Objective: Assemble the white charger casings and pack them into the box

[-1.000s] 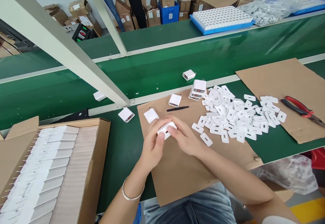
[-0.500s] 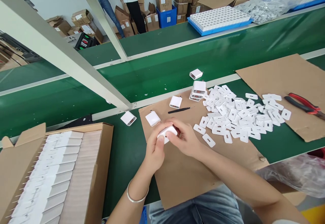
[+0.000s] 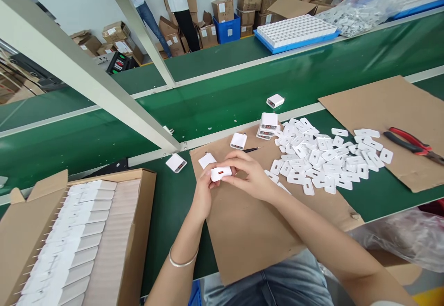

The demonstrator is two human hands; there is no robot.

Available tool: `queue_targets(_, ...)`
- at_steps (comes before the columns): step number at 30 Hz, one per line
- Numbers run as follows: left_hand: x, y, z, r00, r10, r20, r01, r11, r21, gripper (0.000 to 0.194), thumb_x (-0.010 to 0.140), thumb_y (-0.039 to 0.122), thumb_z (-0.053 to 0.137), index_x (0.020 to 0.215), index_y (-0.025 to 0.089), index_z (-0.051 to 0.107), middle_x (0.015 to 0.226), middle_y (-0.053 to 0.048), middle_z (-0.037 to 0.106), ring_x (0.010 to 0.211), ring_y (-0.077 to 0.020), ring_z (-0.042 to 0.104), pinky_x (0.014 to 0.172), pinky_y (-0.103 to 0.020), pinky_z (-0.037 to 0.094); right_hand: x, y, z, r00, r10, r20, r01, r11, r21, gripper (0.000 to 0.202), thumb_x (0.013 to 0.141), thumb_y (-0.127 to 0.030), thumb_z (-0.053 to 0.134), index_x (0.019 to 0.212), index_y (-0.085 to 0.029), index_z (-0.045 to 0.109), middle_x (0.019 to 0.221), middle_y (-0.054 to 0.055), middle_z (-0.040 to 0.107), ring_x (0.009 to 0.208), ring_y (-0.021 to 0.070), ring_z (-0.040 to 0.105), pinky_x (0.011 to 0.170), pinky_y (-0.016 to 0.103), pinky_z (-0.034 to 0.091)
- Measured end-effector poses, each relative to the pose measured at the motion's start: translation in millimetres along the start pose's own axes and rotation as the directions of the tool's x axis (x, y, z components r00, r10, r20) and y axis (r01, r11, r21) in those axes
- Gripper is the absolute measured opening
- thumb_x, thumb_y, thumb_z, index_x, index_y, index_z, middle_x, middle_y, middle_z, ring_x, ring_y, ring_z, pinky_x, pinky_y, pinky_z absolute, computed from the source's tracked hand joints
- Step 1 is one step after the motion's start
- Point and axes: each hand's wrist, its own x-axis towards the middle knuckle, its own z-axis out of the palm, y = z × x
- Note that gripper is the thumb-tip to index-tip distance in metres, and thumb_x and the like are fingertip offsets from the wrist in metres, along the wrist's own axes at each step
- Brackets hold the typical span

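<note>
Both hands grip one white USB charger (image 3: 221,173) above the brown cardboard sheet (image 3: 249,236); its end face with a red-orange slot is turned toward me. My left hand (image 3: 203,192) is closed on its left side, and my right hand (image 3: 248,174) pinches its right side. Just behind lies another white charger (image 3: 207,160), partly covered by my fingers. A charger with an open end (image 3: 176,162) sits to the left, another (image 3: 238,140) farther back. Black tweezers (image 3: 251,149) show partly behind my right hand. White slotted end plates (image 3: 322,156) are heaped to the right.
An open carton (image 3: 138,232) at left holds rows of white charger housings. A small charger stack (image 3: 268,123) stands behind the plates, with a charger (image 3: 275,101) on the ledge. Red-handled pliers (image 3: 416,145) lie at right. A slanting metal post (image 3: 114,98) rises at left. Other people stand beyond.
The charger in my hands has been turned so its slotted end faces me, and it sits slightly higher and left. My thumbs have come off its front face.
</note>
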Motion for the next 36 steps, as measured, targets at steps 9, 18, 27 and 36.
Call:
queue_targets(9,-2.0,-1.4,-5.6,0.983,0.092,0.162,-0.111,0.988,0.112,0.043,0.101,0.057,0.040,0.113,0.021,0.061,0.095,-0.004,0.056,0.083,-0.0183,0.047,0.076,-0.029,0.040,1.0,-3.9,-7.3,1.000,0.020,0.016,-0.022,0.994,0.106,0.025,0.091,-0.031,0.071,0.116,-0.029,0.072,0.110,0.006,0.057,0.085,0.0159,0.055,0.079,0.033,0.053)
queue_targets(18,-4.4,1.1,-4.7,0.961,0.054,0.270,-0.105,0.978,0.178,0.051,0.100,0.064,0.037,0.121,0.022,0.058,0.098,-0.005,0.053,0.084,-0.0182,0.043,0.078,-0.030,0.038,4.0,4.4,-13.7,0.997,0.062,0.041,-0.070,0.970,0.231,0.019,0.092,-0.039,0.070,0.103,-0.024,0.076,0.095,0.004,0.054,0.079,0.0143,0.057,0.065,0.027,0.052)
queue_targets(27,-4.1,-0.6,0.6,0.982,-0.011,0.188,-0.034,0.972,0.234,0.058,0.098,0.068,0.034,0.129,0.025,0.058,0.114,-0.008,0.058,0.087,-0.0192,0.048,0.083,-0.032,0.042,4.3,-3.9,-45.5,0.916,-0.150,-0.372,0.050,0.963,-0.264,0.023,0.097,-0.030,0.060,0.078,-0.021,0.068,0.074,0.002,0.062,0.069,0.0159,0.055,0.064,0.030,0.042)
queue_targets(36,4.2,-9.8,-2.5,0.994,-0.004,-0.113,0.035,0.962,0.271,0.047,0.100,0.058,0.040,0.125,0.027,0.065,0.085,-0.003,0.054,0.078,-0.0176,0.049,0.073,-0.029,0.040,-12.5,-3.4,-117.2,0.724,0.563,-0.398,-0.623,0.288,-0.727,0.024,0.086,-0.033,0.066,0.106,-0.019,0.068,0.113,0.009,0.061,0.063,0.0141,0.056,0.057,0.029,0.037)
